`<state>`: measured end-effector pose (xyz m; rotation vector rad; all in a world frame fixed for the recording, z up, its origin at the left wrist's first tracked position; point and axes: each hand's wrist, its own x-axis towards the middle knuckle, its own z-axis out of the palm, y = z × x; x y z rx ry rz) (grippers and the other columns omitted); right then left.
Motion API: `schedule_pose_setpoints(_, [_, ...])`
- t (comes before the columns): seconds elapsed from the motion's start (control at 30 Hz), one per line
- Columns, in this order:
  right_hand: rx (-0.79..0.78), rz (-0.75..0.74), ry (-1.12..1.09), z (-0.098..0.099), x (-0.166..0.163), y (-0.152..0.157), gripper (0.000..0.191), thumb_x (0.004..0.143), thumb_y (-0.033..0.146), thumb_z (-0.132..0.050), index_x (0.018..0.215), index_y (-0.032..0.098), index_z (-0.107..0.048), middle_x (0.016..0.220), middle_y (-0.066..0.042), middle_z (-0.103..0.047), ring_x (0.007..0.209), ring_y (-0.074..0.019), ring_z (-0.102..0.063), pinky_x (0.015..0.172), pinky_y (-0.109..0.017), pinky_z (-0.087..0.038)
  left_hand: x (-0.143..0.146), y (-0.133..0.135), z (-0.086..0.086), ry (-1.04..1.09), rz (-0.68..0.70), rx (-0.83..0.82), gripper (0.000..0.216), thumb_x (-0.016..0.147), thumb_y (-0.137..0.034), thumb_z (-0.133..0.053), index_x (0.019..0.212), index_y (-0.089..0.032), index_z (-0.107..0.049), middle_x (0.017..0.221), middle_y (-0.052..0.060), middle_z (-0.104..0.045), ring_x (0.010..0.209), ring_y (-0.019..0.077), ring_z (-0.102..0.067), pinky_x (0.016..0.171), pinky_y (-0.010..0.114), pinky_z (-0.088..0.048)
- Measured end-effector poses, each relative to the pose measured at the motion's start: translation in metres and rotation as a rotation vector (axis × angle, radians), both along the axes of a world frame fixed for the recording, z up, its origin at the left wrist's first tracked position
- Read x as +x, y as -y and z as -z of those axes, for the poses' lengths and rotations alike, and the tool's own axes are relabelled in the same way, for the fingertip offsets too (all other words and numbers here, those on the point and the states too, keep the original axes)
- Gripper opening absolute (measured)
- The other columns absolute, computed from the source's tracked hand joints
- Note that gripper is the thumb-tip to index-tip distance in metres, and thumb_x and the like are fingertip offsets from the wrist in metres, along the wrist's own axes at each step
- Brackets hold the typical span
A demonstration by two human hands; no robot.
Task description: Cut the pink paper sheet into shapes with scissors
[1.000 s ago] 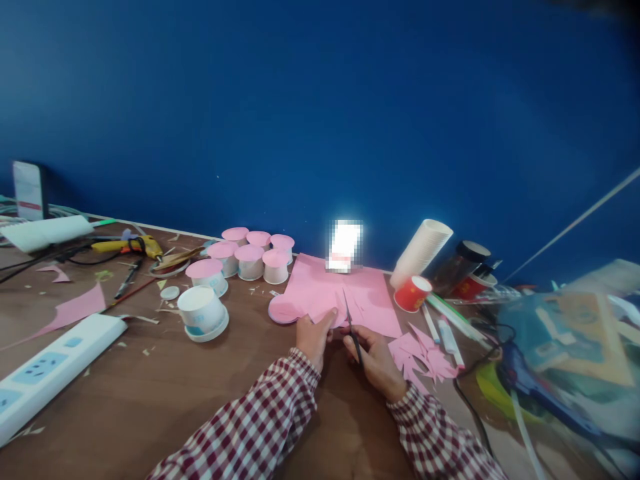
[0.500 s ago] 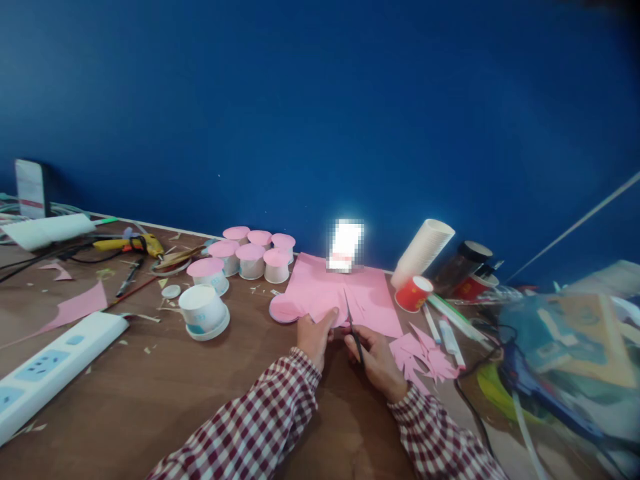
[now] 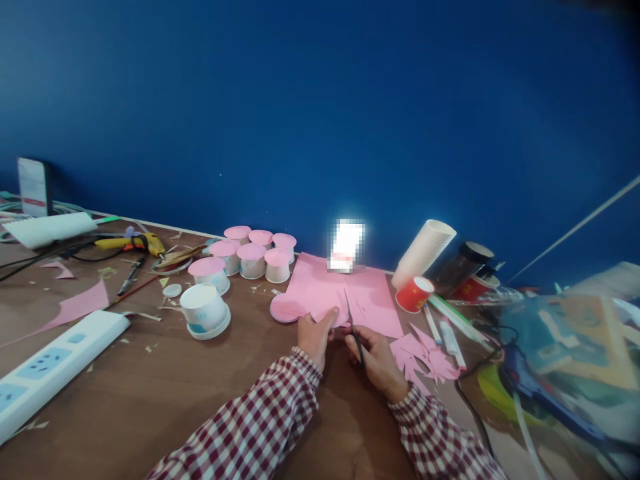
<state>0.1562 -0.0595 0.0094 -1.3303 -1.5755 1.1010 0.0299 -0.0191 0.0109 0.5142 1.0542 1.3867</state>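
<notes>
Barely shifted: left hand (image 3: pixel 314 337) pinches near edge of flat pink paper sheet (image 3: pixel 373 303); right hand (image 3: pixel 379 361) grips dark scissors (image 3: pixel 353 328), blades pointing away.

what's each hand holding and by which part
The right hand holds the scissors by their handles, blades pointing into the pink paper. The left hand pinches that paper's near edge.

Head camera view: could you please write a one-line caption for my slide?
Right hand holds scissors to a pink paper sheet that the left hand steadies on a cluttered wooden table.
</notes>
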Motion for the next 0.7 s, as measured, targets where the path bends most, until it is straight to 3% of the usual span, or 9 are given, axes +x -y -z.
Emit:
schedule_pose_setpoints(0.2, [0.003,0.005,0.002,0.000,0.000,0.000,0.034,0.085,0.040,-0.054,0.103,0.012,-0.061,0.055,0.004,-0.048,0.050,-0.0105,-0.045,0.048,-0.022,-0.036,0.000,0.002,-0.005,0.002,0.018,-0.003,0.034,0.054,-0.037,-0.077,0.063,-0.012,-0.056,0.046,-0.005,-0.047,0.038,0.0047,-0.038,0.035,0.018,-0.028])
schedule_pose_setpoints(0.7, [0.008,-0.017,-0.052,0.005,0.001,0.000,0.034,0.085,0.039,-0.055,0.106,0.012,-0.061,0.059,0.003,-0.048,0.052,-0.0099,-0.044,0.048,-0.021,-0.035,0.001,0.000,0.006,-0.070,0.087,0.057,0.026,0.056,-0.029,-0.076,0.064,-0.011,-0.058,0.046,-0.004,-0.049,0.038,0.0046,-0.037,0.036,0.018,-0.027])
